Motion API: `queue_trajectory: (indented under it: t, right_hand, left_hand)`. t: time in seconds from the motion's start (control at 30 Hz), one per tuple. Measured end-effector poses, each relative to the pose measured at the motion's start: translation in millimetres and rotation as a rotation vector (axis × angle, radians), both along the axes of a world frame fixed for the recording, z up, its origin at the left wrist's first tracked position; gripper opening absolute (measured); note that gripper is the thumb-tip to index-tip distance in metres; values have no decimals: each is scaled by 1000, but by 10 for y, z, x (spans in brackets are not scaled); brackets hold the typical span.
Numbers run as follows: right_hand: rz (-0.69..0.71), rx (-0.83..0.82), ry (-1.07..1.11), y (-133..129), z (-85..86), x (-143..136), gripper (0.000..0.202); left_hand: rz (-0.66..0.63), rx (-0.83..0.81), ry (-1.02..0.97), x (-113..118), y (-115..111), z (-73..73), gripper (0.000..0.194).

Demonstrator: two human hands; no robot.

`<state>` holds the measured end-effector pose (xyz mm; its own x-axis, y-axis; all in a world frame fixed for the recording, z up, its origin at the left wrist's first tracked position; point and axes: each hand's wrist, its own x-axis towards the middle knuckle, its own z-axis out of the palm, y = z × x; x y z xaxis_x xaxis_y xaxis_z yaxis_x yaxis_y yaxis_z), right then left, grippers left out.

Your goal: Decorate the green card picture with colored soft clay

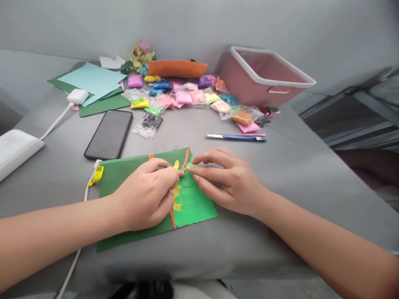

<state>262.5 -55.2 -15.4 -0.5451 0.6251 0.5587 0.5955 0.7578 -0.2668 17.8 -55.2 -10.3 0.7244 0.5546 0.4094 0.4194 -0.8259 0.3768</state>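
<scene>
A dark green sheet (124,174) lies on the grey table, with bright green clay (198,203) spread over its right part. An orange clay strip (185,158) runs along the clay's left edge, with yellow clay pieces (177,199) beside it. My left hand (152,193) rests over the middle of the sheet, fingers curled together near the strip; whatever they hold is hidden. My right hand (227,178) touches the upper part of the green clay with its fingertips, fingers apart and nothing visible between them.
A black phone (109,133) and a white charger cable (85,199) are at the left, near paper sheets (93,79). Clay packets (183,97) spread across the back beside a pink basket (258,83). A craft knife (237,137) lies beyond my right hand.
</scene>
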Motion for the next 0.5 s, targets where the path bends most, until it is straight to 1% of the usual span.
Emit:
queue_trajectory:
  t: [0.13,0.4,0.5]
  right_hand:
    - [-6,-34,-23,7,-32,-17,24]
    - [-17,-23,-57,3,-56,-29,26]
    - [-16,-17,-58,1,-45,-20,25]
  left_hand:
    - [7,5,11,5,-2,3,11]
    - [4,-19,1,-8,-2,-27,11]
    - [42,-22,-19,-13,-18,-40,13]
